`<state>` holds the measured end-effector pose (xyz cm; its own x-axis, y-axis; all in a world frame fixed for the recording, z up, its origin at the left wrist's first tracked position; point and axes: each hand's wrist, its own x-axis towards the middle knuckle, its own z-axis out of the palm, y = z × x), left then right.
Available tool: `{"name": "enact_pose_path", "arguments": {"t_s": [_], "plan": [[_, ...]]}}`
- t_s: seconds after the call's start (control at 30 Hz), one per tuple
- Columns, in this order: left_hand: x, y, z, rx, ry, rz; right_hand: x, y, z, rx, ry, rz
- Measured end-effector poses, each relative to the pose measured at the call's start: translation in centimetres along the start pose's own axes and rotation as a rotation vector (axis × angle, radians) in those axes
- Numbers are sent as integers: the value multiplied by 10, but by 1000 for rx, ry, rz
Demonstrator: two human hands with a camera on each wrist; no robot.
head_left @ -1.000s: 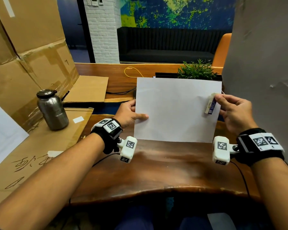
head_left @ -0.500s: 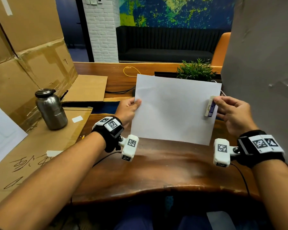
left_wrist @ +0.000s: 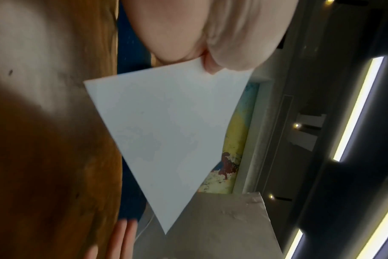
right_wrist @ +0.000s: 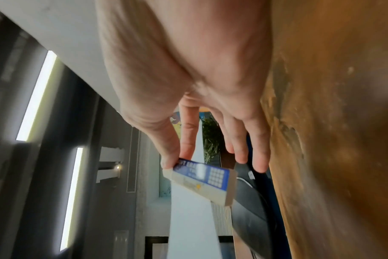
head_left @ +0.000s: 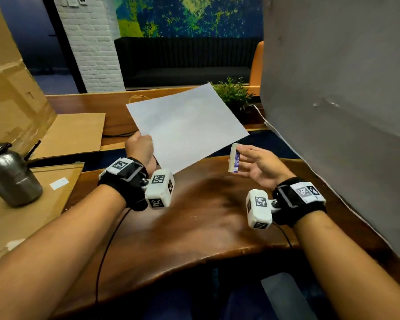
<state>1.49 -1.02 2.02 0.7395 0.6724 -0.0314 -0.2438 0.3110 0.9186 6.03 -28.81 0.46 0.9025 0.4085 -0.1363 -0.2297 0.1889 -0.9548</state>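
The left hand [head_left: 140,146] pinches the sheet of white paper [head_left: 187,125] at its near left edge, thumb and fingers closed on the margin. The sheet hangs in the air from 1 grip only, slanted. Its far corner is up by the potted plant [head_left: 233,93] and its lowest corner is close over the tabletop [head_left: 194,227] beside the left wrist; whether it touches the wood I cannot tell. Holding it by the margin probably keeps the face uncreased and lets the sheet swing freely. The right hand [head_left: 261,166] grasps the eraser [head_left: 234,158], in its blue sleeve, between thumb and forefinger, with the other 3 fingers loosely stretched. The eraser stands near the sheet's right edge but apart from it, likely held back so it does not snag the paper. On the right the grey board [head_left: 333,112] rises close to that hand and walls off the side. On the left the steel bottle [head_left: 12,179] stands on cardboard [head_left: 62,181], well apart from the left hand. The best room for laying the sheet down seems to be over the wood between the 2 wrists, short of the tabletop's curved near edge.
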Motion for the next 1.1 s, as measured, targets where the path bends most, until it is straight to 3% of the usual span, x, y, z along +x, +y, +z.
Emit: {"name": "enact_pose_path", "arguments": {"t_s": [0.1,0.23,0.33,0.47,0.67,0.73,0.87,0.97,1.1], "plan": [[-15,-16,26,-23,-13,-46,-1,2,8,76,12,12],[-26,-42,50,103,-135,-56,3,-8,6,30,171,-5],[-25,-56,59,285,-258,-10,10,-13,-17,-78,325,25],[-3,-74,55,419,-299,-28,23,-17,-64,-259,348,171],[-13,-92,76,811,-527,45,53,-28,-109,-584,373,338],[-20,-99,90,898,-529,-10,71,-29,-121,-742,371,297],[-30,-116,121,832,-590,-158,89,-28,-122,-1262,443,146],[-42,-123,144,741,-665,-300,95,-23,-112,-1375,294,119],[-50,-135,157,837,-732,-352,105,-5,-114,-1454,165,151]]}}
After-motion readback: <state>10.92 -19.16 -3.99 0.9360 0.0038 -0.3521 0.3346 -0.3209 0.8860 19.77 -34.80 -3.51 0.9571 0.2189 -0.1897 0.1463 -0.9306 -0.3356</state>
